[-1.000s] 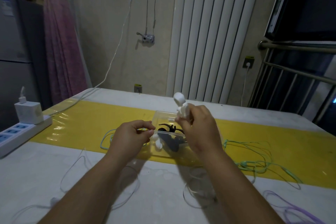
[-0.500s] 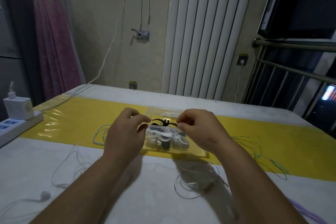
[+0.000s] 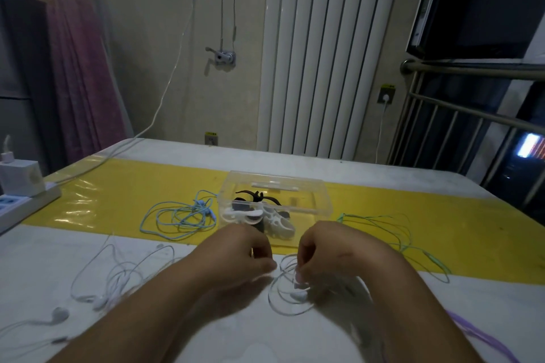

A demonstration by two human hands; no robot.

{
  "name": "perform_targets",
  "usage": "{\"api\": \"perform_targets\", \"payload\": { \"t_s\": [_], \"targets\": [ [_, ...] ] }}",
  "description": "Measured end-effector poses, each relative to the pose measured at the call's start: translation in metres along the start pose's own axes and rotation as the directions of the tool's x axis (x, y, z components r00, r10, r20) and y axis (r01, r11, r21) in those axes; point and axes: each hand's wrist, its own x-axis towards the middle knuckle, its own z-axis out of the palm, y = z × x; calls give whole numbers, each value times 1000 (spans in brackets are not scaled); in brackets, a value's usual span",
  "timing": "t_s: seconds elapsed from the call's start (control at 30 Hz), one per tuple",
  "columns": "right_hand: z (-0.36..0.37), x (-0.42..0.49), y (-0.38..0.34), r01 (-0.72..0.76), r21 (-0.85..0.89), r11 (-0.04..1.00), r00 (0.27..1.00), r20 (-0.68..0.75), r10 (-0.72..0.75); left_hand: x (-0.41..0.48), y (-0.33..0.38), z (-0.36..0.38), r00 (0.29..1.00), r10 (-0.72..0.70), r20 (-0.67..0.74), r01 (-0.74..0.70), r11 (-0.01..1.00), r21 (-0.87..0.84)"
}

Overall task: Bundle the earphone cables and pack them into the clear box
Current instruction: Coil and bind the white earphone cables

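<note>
On the head camera, my left hand [image 3: 236, 253] and right hand [image 3: 336, 250] sit low over the white earphone cable [image 3: 290, 303], which lies in loose loops on the table [image 3: 59, 259] just in front of the clear box [image 3: 323, 197]. The right hand's fingers curl down and pinch a strand. The left is curled at the loop's edge, but blur hides whether it grips. I'd gather the loops evenly and small before tying. Black and white pieces [image 3: 259, 209] crowd the box's left end, so the right end looks freer. A blue cable [image 3: 180, 215], a green cable [image 3: 398, 233] and another white set [image 3: 118, 277] lie near and could snag.
</note>
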Motion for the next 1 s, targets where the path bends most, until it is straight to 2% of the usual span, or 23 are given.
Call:
{"api": "perform_targets", "payload": {
  "t_s": [0.07, 0.13, 0.23, 0.33, 0.37, 0.43, 0.5, 0.53, 0.63, 0.7, 0.77, 0.87, 0.93, 1.0],
  "targets": [
    [2, 0, 2, -5, -20, 1000, 1000, 24, 6, 1, 5, 4, 996, -32, 88, 33, 999, -6],
    [2, 3, 6, 22, 0, 1000, 1000, 21, -22, 5, 11, 5, 988, -40, 150, 31, 998, 60],
    [-1, 4, 9, 74, 115, 991, 997, -19, -73, 10, 23, -1, 972, -21, 235, -28, 979, 200],
    [-5, 2, 12, 128, 281, 951, 989, -102, -103, 13, 26, -10, 957, -33, 288, -30, 977, 212],
    [-6, 2, 13, 166, 353, 921, 981, -153, -118, 12, 22, -13, 959, -42, 282, -2, 988, 154],
    [-8, 1, 11, 282, 495, 822, 943, -302, -141, 10, 12, -18, 970, -69, 233, 99, 988, -119],
    [-10, 0, 8, 407, 589, 698, 882, -451, -134, 6, 4, -21, 988, -73, 140, 130, 877, -462],
    [-12, -1, 6, 463, 618, 635, 851, -510, -124, 5, 0, -21, 995, -72, 73, 101, 812, -575],
    [-14, -3, 0, 572, 657, 491, 771, -635, -47, 4, -3, -24, 994, -52, -97, -35, 688, -725],
    [-12, -2, -4, 586, 693, 420, 753, -657, 33, 1, -3, -28, 990, -49, -130, -73, 613, -786],
    [-12, 0, -5, 582, 709, 397, 739, -666, 105, -2, -2, -34, 994, -2, -110, -89, 579, -810],
    [-11, 3, -4, 580, 726, 369, 727, -666, 168, -7, -3, -35, 990, 130, 46, -46, 626, -778],
    [-9, 5, -5, 567, 737, 368, 735, -654, 179, -8, -2, -32, 982, 141, 124, -17, 724, -690],
    [-6, 6, -7, 542, 736, 405, 752, -640, 158, -4, -3, -25, 999, 37, 20, -18, 819, -574]
  ]
}}
